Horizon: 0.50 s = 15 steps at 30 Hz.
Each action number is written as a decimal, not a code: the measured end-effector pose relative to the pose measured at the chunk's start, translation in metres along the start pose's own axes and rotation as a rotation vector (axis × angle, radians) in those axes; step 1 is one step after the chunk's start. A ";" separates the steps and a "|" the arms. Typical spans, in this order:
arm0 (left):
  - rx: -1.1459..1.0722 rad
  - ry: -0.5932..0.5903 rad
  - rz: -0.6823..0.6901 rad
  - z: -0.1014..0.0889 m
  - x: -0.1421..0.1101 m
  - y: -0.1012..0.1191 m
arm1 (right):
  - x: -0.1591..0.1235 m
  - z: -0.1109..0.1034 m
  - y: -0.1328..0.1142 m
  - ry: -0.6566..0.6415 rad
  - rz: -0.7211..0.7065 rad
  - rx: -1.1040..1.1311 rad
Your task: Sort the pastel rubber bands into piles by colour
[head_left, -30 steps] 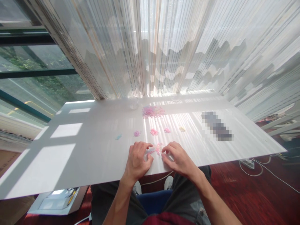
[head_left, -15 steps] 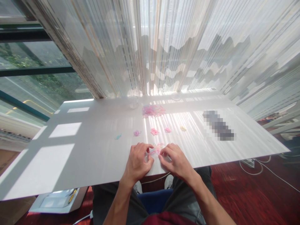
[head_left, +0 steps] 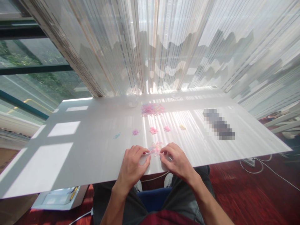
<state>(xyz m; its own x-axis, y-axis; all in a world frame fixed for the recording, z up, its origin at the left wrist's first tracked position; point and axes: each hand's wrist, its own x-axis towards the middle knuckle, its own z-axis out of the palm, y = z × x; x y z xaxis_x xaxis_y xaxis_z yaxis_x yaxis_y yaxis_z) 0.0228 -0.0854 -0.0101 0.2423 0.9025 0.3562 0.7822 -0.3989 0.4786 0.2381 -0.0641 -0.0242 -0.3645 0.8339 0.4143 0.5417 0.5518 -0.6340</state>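
Observation:
My left hand (head_left: 133, 165) and my right hand (head_left: 174, 159) rest at the near edge of the white table (head_left: 89, 150), fingertips curled in toward each other. Between them lies a small heap of pink and yellow rubber bands (head_left: 156, 147), and both hands pinch at it. Farther out sit a larger pink pile (head_left: 152, 109) and small sorted clusters: teal (head_left: 116, 135), purple (head_left: 135, 132), pink (head_left: 153, 130), another pink (head_left: 167, 128), and yellow (head_left: 182, 127).
A blurred dark object (head_left: 218, 124) lies on the table's right side. A clear small dish (head_left: 132, 102) stands near the far edge. Sheer curtains (head_left: 164, 47) hang behind. Cables and a power strip (head_left: 249, 161) lie on the red floor at right.
My hands stayed at the small heap; the fingers shifted slightly, the left thumb and fingers closing toward the bands. The view drifted a little.

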 end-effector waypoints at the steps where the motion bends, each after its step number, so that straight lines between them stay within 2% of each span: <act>1: 0.007 0.003 -0.002 0.001 0.000 -0.001 | 0.000 0.000 0.000 0.000 -0.002 -0.004; 15: 0.003 0.062 0.007 0.002 -0.002 -0.002 | -0.001 0.000 -0.002 0.011 -0.013 -0.053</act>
<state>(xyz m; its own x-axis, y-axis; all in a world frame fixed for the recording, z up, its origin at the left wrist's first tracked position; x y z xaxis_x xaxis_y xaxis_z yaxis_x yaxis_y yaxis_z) 0.0217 -0.0857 -0.0129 0.2123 0.8876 0.4087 0.7822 -0.4050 0.4734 0.2374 -0.0658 -0.0236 -0.3635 0.8265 0.4298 0.5761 0.5620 -0.5935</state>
